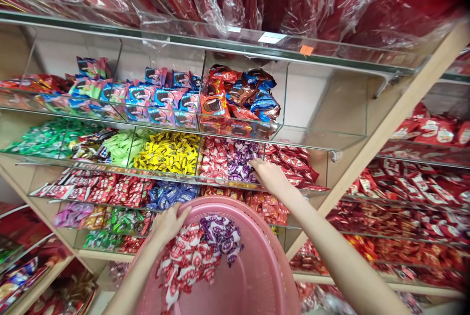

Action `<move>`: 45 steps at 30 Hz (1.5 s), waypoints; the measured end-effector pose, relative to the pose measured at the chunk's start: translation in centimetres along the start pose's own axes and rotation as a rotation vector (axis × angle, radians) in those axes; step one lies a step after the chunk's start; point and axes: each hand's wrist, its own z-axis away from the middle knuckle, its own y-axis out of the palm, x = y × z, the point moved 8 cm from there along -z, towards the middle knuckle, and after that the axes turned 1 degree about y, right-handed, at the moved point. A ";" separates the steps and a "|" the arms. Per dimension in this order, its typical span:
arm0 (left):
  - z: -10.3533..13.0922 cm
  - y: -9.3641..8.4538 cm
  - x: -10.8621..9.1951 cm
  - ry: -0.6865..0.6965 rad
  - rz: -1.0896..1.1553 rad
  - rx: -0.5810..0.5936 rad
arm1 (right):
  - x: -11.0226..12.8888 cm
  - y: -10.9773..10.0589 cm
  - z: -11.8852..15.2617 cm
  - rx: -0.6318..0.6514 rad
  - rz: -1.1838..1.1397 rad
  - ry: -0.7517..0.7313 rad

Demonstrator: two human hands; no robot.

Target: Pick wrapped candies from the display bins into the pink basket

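Note:
My left hand (167, 224) is closed on the rim of a pink plastic basin (270, 241), thumb over the edge. Inside the basin lie red-and-white wrapped candies (193, 256) and a smaller heap of purple-and-white wrapped candies (222, 236). On the glass shelf ahead, my right hand (270, 174) reaches into the compartment of purple-wrapped candies (240, 156). Its fingers are bent together against these candies, and the fingertips are partly hidden among them. Just left of them are red-and-white candies (215, 158) on the same shelf.
Yellow-wrapped candies (169, 153) and green-wrapped ones (47, 139) fill compartments to the left. Packaged cookies (157, 97) stand one shelf up. A glass shelf edge (220, 36) crosses above, under plastic-wrapped red goods. A wooden upright (400, 114) slants down at right.

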 end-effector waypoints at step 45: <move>0.1 0.4 0.4 -0.026 -0.006 -0.006 | 9.5 14.7 10.1 0.340 -0.717 -0.259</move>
